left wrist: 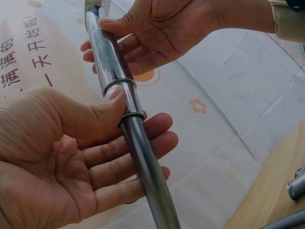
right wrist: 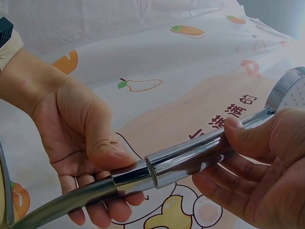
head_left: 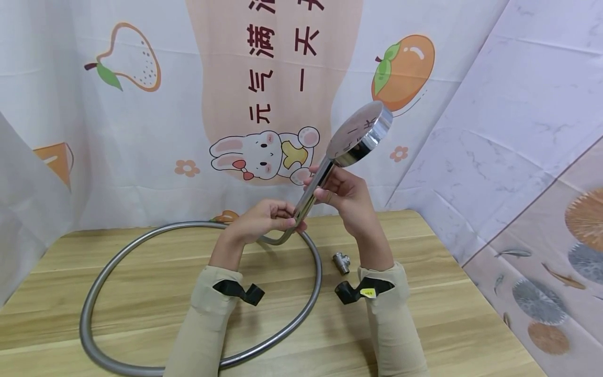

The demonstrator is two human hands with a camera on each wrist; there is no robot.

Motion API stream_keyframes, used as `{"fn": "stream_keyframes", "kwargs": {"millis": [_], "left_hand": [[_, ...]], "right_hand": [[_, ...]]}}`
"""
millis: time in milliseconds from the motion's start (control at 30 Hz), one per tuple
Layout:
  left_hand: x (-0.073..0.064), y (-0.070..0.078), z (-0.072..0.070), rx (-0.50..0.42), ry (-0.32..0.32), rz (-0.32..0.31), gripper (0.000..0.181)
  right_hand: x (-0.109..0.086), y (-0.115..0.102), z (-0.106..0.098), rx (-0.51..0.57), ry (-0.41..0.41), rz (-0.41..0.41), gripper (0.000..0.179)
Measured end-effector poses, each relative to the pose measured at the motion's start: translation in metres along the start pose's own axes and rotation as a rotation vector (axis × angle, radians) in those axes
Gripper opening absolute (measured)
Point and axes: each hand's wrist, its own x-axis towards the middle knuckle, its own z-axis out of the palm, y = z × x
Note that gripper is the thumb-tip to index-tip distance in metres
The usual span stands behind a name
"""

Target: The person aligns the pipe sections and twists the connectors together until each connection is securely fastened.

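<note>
The shower head [head_left: 358, 133] is above the table's [head_left: 424, 303] far side. There, the right hand [head_left: 349, 196] holds its handle [right wrist: 190, 155] between thumb and bent fingers, and the left hand [head_left: 256, 221] pinches the connector [right wrist: 133, 177], its fingers half curled. The looped hose [head_left: 319, 267] lies on the table, a metal fitting [head_left: 342, 262] on the table's right half.

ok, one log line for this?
left hand: pinches hose connector | right hand: holds shower handle | metal fitting: on table

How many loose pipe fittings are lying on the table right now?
1: the pipe fitting lies on the table, between the hose loop's edge and the right sleeve in the head view. Others may be hidden.
</note>
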Motion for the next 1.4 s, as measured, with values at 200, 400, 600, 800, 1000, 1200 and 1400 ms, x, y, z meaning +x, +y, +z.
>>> {"fn": "stream_keyframes", "kwargs": {"millis": [200, 400, 600, 800, 1000, 1200, 1400], "left_hand": [[-0.0006, -0.0006, 0.0007, -0.014, -0.022, 0.008, 0.019], [-0.0040, 0.0018, -0.0014, 0.014, -0.112, 0.043, 0.031], [-0.0058, 0.0037, -0.0029, 0.021, -0.201, 0.052, 0.040], [-0.0035, 0.0023, -0.0022, 0.060, -0.172, 0.039, 0.033], [-0.0015, 0.0003, -0.0010, 0.067, -0.115, 0.040, 0.028], [-0.0010, -0.0016, -0.0013, 0.051, -0.074, 0.043, 0.026], [-0.0015, -0.0012, -0.0015, 0.046, -0.045, 0.032, 0.024]], "right_hand": [[-0.0008, -0.0011, 0.0013, 0.014, -0.002, 0.005, 0.037], [-0.0009, -0.0013, 0.0019, 0.012, -0.003, 0.002, 0.037], [-0.0005, -0.0006, 0.0018, 0.002, -0.008, 0.002, 0.038], [-0.0010, -0.0011, 0.0014, 0.003, -0.009, 0.004, 0.038], [-0.0018, -0.0019, 0.0014, 0.004, -0.001, 0.001, 0.037], [-0.0008, -0.0009, 0.0015, 0.016, -0.001, 0.001, 0.036], [0.0000, -0.0002, 0.0020, 0.014, -0.002, 0.003, 0.035]]}}
